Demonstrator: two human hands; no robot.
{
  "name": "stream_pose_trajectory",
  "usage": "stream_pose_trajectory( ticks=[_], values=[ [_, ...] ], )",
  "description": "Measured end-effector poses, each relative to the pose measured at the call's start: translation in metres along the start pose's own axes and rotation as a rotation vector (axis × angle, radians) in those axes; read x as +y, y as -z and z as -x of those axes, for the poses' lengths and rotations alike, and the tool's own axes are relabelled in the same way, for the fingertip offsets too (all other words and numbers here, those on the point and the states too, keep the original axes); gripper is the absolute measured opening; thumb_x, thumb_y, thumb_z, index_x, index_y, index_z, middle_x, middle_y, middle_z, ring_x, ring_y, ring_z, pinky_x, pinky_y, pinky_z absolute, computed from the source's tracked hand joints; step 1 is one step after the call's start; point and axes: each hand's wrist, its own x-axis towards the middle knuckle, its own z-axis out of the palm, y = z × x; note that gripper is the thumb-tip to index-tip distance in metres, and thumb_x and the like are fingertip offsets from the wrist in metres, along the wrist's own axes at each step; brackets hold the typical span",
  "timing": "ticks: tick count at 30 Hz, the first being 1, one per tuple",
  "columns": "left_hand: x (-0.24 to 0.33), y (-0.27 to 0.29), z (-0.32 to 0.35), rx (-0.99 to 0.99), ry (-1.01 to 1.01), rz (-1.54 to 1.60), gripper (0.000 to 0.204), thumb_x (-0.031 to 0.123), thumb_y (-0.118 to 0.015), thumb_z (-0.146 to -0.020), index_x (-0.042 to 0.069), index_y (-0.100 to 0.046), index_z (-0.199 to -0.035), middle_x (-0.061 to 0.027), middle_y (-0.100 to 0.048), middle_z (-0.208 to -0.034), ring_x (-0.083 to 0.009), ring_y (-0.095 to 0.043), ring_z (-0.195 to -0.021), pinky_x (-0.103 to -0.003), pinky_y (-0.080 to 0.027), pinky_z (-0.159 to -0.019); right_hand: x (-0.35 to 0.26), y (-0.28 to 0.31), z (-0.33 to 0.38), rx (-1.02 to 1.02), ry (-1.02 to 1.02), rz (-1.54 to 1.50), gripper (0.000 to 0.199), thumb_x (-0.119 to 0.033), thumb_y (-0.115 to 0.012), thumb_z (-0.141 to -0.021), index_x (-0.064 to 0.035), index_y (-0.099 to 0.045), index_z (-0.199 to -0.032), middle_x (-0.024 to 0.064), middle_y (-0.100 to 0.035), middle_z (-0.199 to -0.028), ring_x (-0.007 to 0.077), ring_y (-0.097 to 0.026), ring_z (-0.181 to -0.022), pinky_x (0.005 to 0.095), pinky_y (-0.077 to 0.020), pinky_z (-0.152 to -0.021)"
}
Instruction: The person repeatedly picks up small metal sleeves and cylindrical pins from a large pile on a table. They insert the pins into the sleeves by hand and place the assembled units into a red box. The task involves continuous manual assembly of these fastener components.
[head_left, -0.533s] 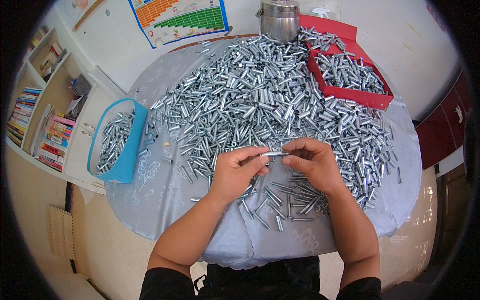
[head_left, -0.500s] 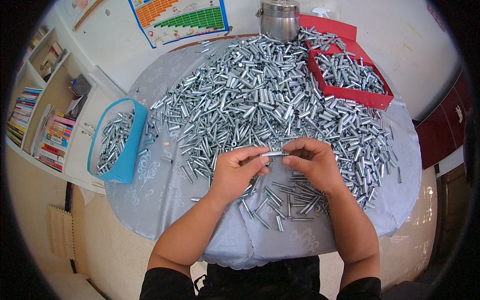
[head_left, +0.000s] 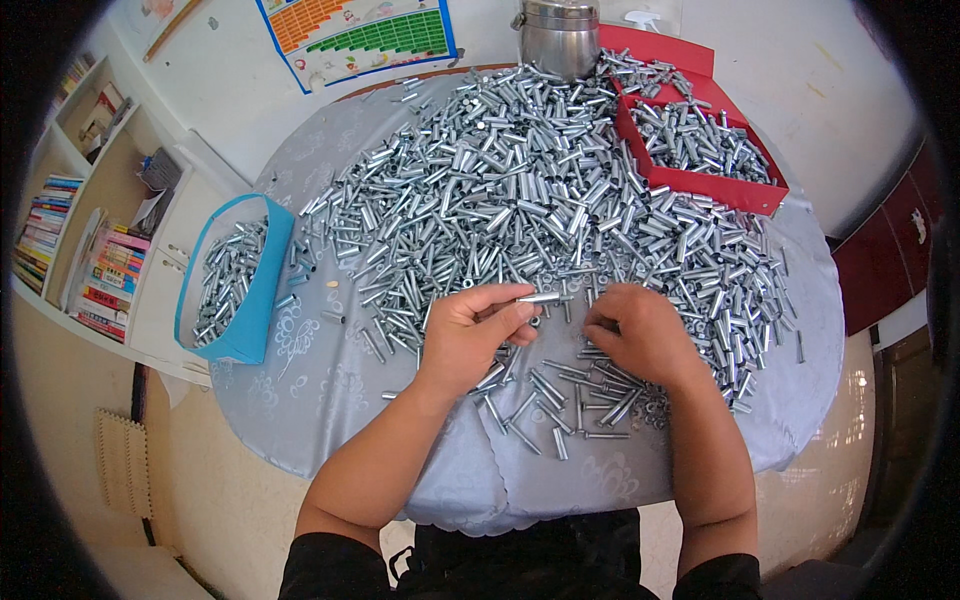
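Between thumb and fingers, my left hand [head_left: 468, 338] pinches a silvery sleeve anchor [head_left: 541, 297], a metal tube with a thin bolt end poking out to the right. My right hand [head_left: 642, 332] is apart from it, at the near edge of a big heap of metal sleeves and bolts [head_left: 500, 180]. Its fingers are curled downward, and whatever they hold, if anything, is hidden. Loose bolts [head_left: 548, 390] lie on the cloth between my forearms. Small washers [head_left: 655, 410] are scattered beside my right wrist.
A blue fabric bin [head_left: 278, 290] of metal parts stands at the left. At the back right, a red box [head_left: 715, 194] holds more, near a steel pot [head_left: 560, 42]. A grey cloth [head_left: 290, 420] covers the round table. Bookshelves [head_left: 85, 230] stand farther left.
My right hand has let go of the sleeve anchor and moved right and slightly down, its fingers curling. The left hand keeps its pinch on the anchor in nearly the same place.
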Motion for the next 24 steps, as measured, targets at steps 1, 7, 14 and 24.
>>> stream_pose_trajectory(
  ticks=[1, 7, 14, 24],
  values=[
    [0.000, 0.000, 0.000, 0.002, 0.003, 0.002, 0.023, 0.003, -0.063, -0.088, -0.004, -0.065, -0.110, -0.0132, -0.070, -0.094, -0.0158, -0.067, -0.074, -0.028, -0.058, -0.067, 0.000, 0.002, 0.000, -0.013, -0.007, 0.005, 0.011, -0.015, -0.067, -0.074, -0.0053, -0.067, -0.078, 0.0122, -0.062, -0.078, 0.0328, -0.061, -0.079, 0.0415, -0.0489, -0.070],
    [0.000, 0.000, 0.000, 0.009, 0.003, -0.007, 0.022, 0.003, -0.063, -0.089, -0.004, -0.065, -0.110, -0.0128, -0.070, -0.094, -0.0157, -0.067, -0.074, -0.027, -0.058, -0.067, 0.001, 0.007, 0.002, -0.049, -0.014, -0.047, 0.010, -0.014, -0.067, -0.075, -0.0052, -0.068, -0.079, 0.0117, -0.062, -0.078, 0.0318, -0.061, -0.079, 0.0409, -0.0487, -0.071],
    [0.000, -0.001, 0.000, 0.013, 0.000, 0.002, 0.022, 0.003, -0.063, -0.089, -0.004, -0.065, -0.109, -0.0130, -0.070, -0.093, -0.0159, -0.067, -0.073, -0.027, -0.057, -0.066, 0.007, 0.006, -0.004, -0.095, 0.094, -0.090, 0.011, -0.011, -0.067, -0.075, -0.0097, -0.072, -0.085, 0.0090, -0.060, -0.079, 0.0285, -0.060, -0.080, 0.0387, -0.0484, -0.071],
    [0.000, 0.001, -0.001, 0.002, -0.010, -0.028, 0.022, 0.003, -0.063, -0.088, -0.003, -0.066, -0.110, -0.0125, -0.070, -0.093, -0.0154, -0.067, -0.073, -0.027, -0.057, -0.066, 0.006, 0.007, -0.009, -0.182, 0.124, -0.037, 0.010, -0.011, -0.067, -0.076, -0.0131, -0.072, -0.085, 0.0070, -0.059, -0.083, 0.0272, -0.061, -0.083, 0.0380, -0.0486, -0.072]
  ],
)
